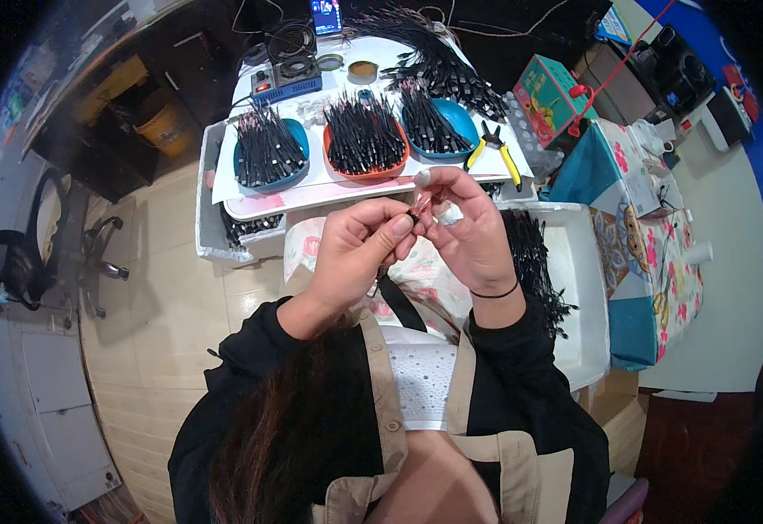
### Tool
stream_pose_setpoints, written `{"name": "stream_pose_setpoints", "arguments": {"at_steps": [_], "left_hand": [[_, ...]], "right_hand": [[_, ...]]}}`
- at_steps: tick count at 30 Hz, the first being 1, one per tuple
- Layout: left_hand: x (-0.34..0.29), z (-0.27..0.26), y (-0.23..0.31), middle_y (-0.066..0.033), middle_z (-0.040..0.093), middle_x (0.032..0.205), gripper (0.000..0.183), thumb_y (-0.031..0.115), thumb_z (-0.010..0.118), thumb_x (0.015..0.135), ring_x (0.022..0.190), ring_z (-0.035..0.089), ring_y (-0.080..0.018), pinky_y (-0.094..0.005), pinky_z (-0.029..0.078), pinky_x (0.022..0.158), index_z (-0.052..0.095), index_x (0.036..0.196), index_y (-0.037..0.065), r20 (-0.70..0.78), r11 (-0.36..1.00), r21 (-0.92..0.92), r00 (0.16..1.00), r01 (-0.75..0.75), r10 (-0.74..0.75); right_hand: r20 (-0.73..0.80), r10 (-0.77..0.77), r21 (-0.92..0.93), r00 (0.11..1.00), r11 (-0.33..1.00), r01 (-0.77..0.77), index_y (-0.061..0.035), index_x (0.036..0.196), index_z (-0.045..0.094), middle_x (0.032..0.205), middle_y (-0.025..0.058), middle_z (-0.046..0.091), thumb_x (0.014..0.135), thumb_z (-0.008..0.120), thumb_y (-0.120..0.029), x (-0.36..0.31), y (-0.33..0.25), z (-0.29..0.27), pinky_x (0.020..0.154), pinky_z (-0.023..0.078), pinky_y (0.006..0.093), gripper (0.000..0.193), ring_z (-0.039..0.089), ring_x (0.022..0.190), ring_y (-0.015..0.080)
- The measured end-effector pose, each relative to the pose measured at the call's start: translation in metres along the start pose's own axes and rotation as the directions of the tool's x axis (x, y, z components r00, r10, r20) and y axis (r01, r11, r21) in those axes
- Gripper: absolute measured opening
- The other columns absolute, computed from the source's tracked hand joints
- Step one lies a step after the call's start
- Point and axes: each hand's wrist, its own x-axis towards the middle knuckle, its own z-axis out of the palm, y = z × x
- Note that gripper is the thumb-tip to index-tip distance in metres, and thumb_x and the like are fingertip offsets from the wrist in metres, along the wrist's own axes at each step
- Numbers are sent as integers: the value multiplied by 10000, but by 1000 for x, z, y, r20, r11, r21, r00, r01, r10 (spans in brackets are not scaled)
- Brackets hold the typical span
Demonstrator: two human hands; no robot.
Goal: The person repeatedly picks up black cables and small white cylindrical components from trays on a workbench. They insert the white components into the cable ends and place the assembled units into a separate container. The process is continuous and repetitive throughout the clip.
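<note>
Nearest to us, our left hand (359, 249) and right hand (469, 227) meet above our lap, fingertips pinched together on a small black connector piece (417, 210) held between them; both hands are closed on it. A black band circles the right wrist. Just right of our hands a white tray (586, 288) holds a heap of black wired pieces (534, 262). Beyond the hands lies the white surface (311, 188), carrying three bowls of black pieces in a row: a blue bowl (269, 153) at left, an orange bowl (365, 140) in the middle, another blue bowl (438, 122) at right. Yellow-handled pliers (497, 148) lie beside that last bowl. Further right stands a green and red printed box (552, 98). At the far edge sit a blue device (287, 83) and a small lit screen (326, 16).
</note>
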Motion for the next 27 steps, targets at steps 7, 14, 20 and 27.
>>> {"name": "stream_pose_setpoints", "arguments": {"at_steps": [7, 14, 20, 27], "left_hand": [[-1, -4, -1, -2, 586, 751, 152, 102, 553, 950, 602, 453, -27, -165, 297, 490, 627, 1002, -21, 13, 1000, -1, 1000, 19, -19], [0, -6, -4, 13, 582, 709, 180, 141, 558, 957, 578, 424, -2, -155, 294, 490, 638, 1029, -3, -8, 1000, 21, 1000, 16, -16], [0, -7, -2, -7, 600, 738, 189, 120, 570, 949, 620, 474, -9, -152, 322, 507, 629, 1062, -19, 34, 999, -2, 999, 36, -36], [1, -14, -1, -11, 607, 747, 201, 122, 583, 943, 632, 485, -13, -153, 332, 512, 642, 1057, -33, 80, 993, 16, 990, 119, -120]], "right_hand": [[51, 135, 146, 990, 979, -141, -28, 1100, 499, 1054, 58, 538, 848, 662, -144, 2, 4, -2, 713, 473, 214, 322, 555, 847, 106], [117, 157, 247, 981, 952, -182, 11, 1130, 509, 1015, 64, 598, 905, 578, -56, 4, -1, -9, 777, 500, 244, 244, 604, 871, 119], [38, 190, 103, 981, 976, -193, -22, 1108, 515, 968, 26, 593, 914, 612, -129, 2, 0, -5, 726, 480, 213, 242, 587, 831, 90], [76, 250, 41, 965, 967, -253, -56, 1078, 510, 915, -12, 571, 922, 606, -161, 5, 0, -11, 656, 443, 193, 212, 553, 775, 56]]}}
